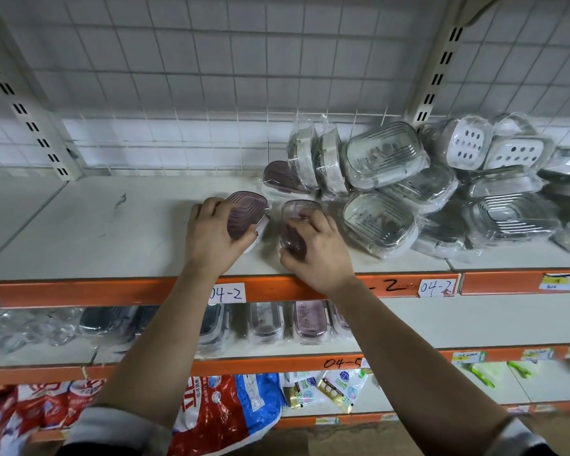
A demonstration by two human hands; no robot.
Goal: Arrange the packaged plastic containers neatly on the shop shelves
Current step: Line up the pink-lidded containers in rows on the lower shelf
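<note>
1. At the bottom edge, two grey sleeves [112,432] show, rolled back from bare forearms that reach up and forward.
2. Below the arms, the lowest shelf holds red and blue bags [218,409] and small packets [336,388].
3. One level up, the middle shelf [441,324] carries a row of wrapped containers [310,319], clear, dark and purple, standing side by side towards its left part.
4. Above them runs the orange shelf edge [112,291], with a handwritten label [226,293] reading "04-2" just under the left wrist.
5. The left hand [214,235] lies on the top shelf [96,232], its fingers curled round the left purple container [244,212], which rests tilted near the front of the shelf.
6. The right hand [316,248] grasps the right purple container [292,232] from above, with the thumb at its near end and the fingers over its far side. This container sits just beside the other, a narrow gap between them.
7. Behind both, a third purple container [277,176] lies flat, touching two white ones standing on edge [316,159].
8. To the right, a loose pile of clear and white containers [408,179] in plastic wrap leans and overlaps, stretching to the right border.
9. At the back stands a white wire grid [211,60] between slotted uprights [438,70].
</note>
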